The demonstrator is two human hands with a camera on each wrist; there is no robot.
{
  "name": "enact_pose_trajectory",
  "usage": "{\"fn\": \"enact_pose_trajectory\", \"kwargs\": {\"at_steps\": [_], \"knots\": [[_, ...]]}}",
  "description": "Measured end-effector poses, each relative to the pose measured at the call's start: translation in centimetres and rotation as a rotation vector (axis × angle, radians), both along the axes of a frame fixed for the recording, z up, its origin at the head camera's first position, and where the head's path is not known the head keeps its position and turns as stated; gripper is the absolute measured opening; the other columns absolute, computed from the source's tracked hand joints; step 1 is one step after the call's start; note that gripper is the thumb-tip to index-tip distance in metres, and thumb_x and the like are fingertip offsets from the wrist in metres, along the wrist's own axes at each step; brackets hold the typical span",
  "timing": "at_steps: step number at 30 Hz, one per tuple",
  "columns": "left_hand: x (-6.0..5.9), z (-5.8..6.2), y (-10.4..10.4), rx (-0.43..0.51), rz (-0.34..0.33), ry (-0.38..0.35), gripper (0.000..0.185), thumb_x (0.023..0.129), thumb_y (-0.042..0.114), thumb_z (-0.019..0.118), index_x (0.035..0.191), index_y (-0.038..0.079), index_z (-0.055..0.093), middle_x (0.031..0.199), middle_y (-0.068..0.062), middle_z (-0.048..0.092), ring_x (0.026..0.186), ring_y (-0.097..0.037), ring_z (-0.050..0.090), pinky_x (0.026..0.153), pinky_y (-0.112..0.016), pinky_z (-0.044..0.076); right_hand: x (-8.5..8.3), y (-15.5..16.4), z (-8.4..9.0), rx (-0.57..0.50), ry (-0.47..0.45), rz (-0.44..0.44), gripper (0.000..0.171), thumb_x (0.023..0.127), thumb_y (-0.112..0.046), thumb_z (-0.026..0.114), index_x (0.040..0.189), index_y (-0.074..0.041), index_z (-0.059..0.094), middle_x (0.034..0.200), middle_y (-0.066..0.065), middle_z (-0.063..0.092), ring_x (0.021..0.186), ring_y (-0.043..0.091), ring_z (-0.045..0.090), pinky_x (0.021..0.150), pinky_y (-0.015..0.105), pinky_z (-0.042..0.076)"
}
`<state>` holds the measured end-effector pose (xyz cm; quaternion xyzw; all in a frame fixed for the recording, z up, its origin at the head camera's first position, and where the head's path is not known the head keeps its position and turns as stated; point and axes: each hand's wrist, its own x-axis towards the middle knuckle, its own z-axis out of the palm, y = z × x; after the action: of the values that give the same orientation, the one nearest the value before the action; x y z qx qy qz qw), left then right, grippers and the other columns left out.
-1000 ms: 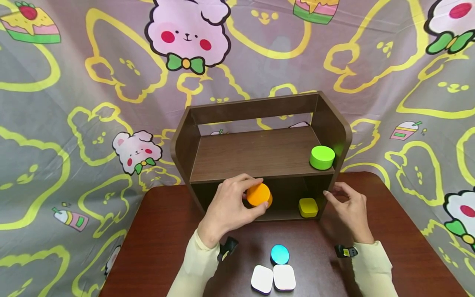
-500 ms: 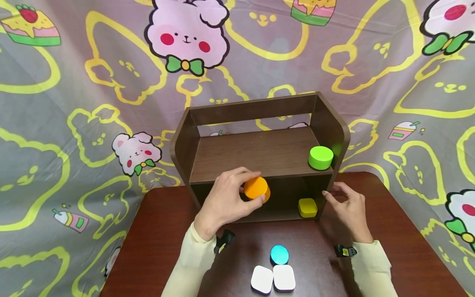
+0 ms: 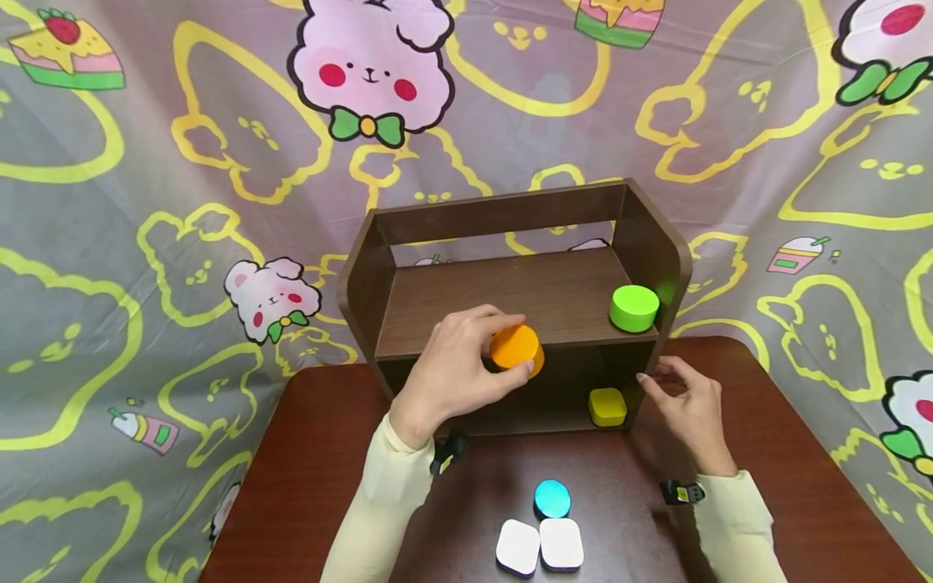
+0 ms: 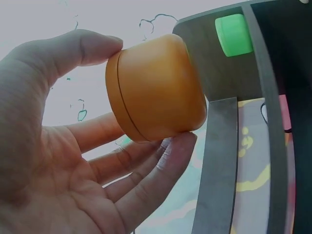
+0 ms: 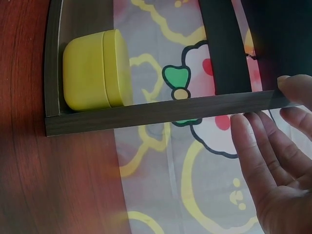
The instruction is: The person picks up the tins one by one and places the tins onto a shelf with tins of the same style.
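My left hand (image 3: 466, 364) grips a round orange jar (image 3: 517, 350) between thumb and fingers, at the front edge of the upper board of a dark wooden shelf (image 3: 510, 304). In the left wrist view the orange jar (image 4: 156, 87) lies on its side in my fingers, with the green jar (image 4: 234, 34) beyond. My right hand (image 3: 681, 405) rests with straight fingers against the shelf's right side wall (image 5: 229, 48). A green round jar (image 3: 634, 308) stands on the upper board at the right. A yellow square jar (image 3: 607, 406) sits in the lower compartment at the right, and the yellow jar (image 5: 95, 70) shows in the right wrist view.
On the brown table (image 3: 313, 486) in front of me lie a cyan round jar (image 3: 551, 498) and two white square jars (image 3: 539, 546). A cartoon-printed cloth (image 3: 182, 202) hangs behind the shelf. The upper board's left and middle are bare.
My left hand has lifted the orange jar from in front of the lower compartment up to the upper board's front edge. The right hand has stayed at the shelf's side.
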<state>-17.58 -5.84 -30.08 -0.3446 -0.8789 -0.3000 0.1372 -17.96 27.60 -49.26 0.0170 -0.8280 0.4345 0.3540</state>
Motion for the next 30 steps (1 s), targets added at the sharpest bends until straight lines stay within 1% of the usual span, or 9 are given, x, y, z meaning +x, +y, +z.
{"fn": "enact_pose_trajectory", "kwargs": {"at_steps": [6, 12, 18, 21, 24, 30], "knots": [[-0.9, 1.1, 0.3, -0.009, -0.012, 0.012, 0.048, 0.083, 0.031, 0.08, 0.125, 0.009, 0.076, 0.107, -0.001, 0.075, 0.086, -0.013, 0.063, 0.076, -0.026, 0.054, -0.1, 0.0, 0.0, 0.0, -0.004, 0.006, 0.019, 0.081, -0.001, 0.085, 0.098, -0.005, 0.077, 0.087, 0.016, 0.079, 0.08, -0.021, 0.057, 0.074, 0.005, 0.042], [-1.6, 1.5, 0.3, -0.009, -0.03, 0.013, 0.047, 0.083, 0.03, 0.079, 0.125, 0.008, 0.075, 0.104, -0.001, 0.075, 0.084, -0.013, 0.063, 0.074, -0.025, 0.055, 0.0, 0.1, -0.1, 0.008, -0.002, -0.003, 0.019, 0.081, -0.001, 0.085, 0.098, -0.006, 0.078, 0.086, 0.016, 0.079, 0.08, -0.021, 0.058, 0.071, 0.006, 0.042], [-2.4, 2.1, 0.6, -0.015, -0.039, 0.016, 0.046, 0.083, 0.03, 0.079, 0.124, 0.008, 0.076, 0.106, -0.001, 0.075, 0.085, -0.013, 0.064, 0.075, -0.024, 0.056, 0.1, 0.2, -0.1, 0.014, -0.004, 0.0, 0.019, 0.081, -0.002, 0.085, 0.098, -0.007, 0.078, 0.086, 0.016, 0.078, 0.08, -0.018, 0.059, 0.069, 0.007, 0.042], [-2.8, 2.5, 0.8, -0.039, -0.042, 0.012, 0.046, 0.084, 0.03, 0.078, 0.125, 0.008, 0.075, 0.106, -0.001, 0.076, 0.086, -0.013, 0.064, 0.076, -0.025, 0.057, 0.1, 0.2, -0.1, 0.013, -0.005, 0.002, 0.02, 0.081, -0.001, 0.085, 0.098, -0.006, 0.078, 0.087, 0.016, 0.078, 0.081, -0.018, 0.059, 0.067, 0.007, 0.042], [-3.1, 3.1, 1.0, -0.078, -0.035, 0.023, 0.047, 0.084, 0.03, 0.078, 0.125, 0.007, 0.075, 0.105, -0.002, 0.076, 0.086, -0.014, 0.064, 0.077, -0.026, 0.056, 0.1, 0.3, -0.1, 0.015, -0.006, 0.006, 0.02, 0.081, -0.001, 0.085, 0.099, -0.005, 0.077, 0.087, 0.016, 0.078, 0.081, -0.019, 0.058, 0.067, 0.006, 0.043], [-3.5, 4.3, 1.8, -0.146, -0.036, 0.057, 0.047, 0.084, 0.032, 0.076, 0.125, 0.008, 0.075, 0.105, -0.001, 0.076, 0.084, -0.015, 0.062, 0.072, -0.028, 0.052, 0.1, 0.2, -0.1, 0.013, -0.004, 0.007, 0.02, 0.081, -0.001, 0.085, 0.099, -0.003, 0.077, 0.088, 0.017, 0.078, 0.082, -0.019, 0.058, 0.066, 0.006, 0.043]]}}
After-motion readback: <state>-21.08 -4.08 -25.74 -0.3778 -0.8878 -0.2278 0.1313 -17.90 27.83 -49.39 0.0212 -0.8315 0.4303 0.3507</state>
